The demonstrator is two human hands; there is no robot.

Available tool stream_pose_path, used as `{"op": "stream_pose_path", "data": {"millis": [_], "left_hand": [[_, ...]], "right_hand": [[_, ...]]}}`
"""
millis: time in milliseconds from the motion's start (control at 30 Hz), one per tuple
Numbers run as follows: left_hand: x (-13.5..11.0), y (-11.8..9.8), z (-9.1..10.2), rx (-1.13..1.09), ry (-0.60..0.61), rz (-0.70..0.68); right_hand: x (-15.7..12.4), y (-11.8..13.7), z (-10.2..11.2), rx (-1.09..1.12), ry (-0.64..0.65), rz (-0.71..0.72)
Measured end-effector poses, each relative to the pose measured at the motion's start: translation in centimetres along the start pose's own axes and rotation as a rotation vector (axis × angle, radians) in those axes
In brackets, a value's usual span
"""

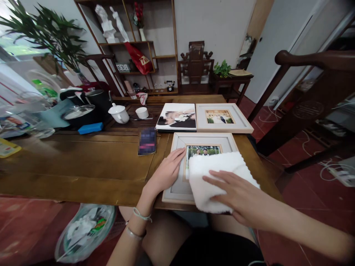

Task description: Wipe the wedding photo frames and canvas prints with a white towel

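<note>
A framed photograph (pixel 203 150) lies face up at the table's near edge, in a pale frame with a wide grey mat. My left hand (pixel 168 171) rests on its left side, fingers stretched out with the tips by the inner border. A fluffy white cloth (pixel 241 164) covers the lower right of the frame and part of the picture, and hangs slightly over the near edge. On top of the cloth lies my right hand (pixel 229 190), palm down with its fingers spread; its thumb is partly hidden.
Behind are a second framed photo (pixel 224 114) and a photo panel (pixel 177 116). To the left lie a dark booklet (pixel 147 141), a blue block (pixel 90 128), a white lidded cup (pixel 118 113) and a small white bowl (pixel 142 112). A bin (pixel 107 229) stands below; a wooden chair (pixel 299 107) is at right.
</note>
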State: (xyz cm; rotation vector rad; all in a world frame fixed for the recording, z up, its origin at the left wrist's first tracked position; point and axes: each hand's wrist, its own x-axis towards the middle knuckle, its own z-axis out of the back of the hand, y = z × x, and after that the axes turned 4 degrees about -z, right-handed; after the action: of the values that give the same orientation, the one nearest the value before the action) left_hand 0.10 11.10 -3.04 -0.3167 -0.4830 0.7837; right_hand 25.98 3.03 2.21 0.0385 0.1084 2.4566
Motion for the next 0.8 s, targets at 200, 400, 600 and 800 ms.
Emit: {"op": "stream_pose_path", "data": {"millis": [200,400,600,800], "left_hand": [[0.1,-0.2,0.3,-0.001,0.018,0.017],[0.1,-0.2,0.3,-0.002,0.013,0.012],[0.0,0.1,0.0,0.001,-0.007,-0.006],[0.0,0.1,-0.1,0.002,-0.006,-0.002]], "right_hand": [[2.8,-8.0,-0.6,-0.378,-0.17,-0.222],[4.4,-8.8,-0.2,-0.492,-0.135,-0.275],[1.4,0.4,0.6,-0.242,-0.02,-0.144],[0.9,2.0,-0.1,-0.09,-0.111,-0.212]]}}
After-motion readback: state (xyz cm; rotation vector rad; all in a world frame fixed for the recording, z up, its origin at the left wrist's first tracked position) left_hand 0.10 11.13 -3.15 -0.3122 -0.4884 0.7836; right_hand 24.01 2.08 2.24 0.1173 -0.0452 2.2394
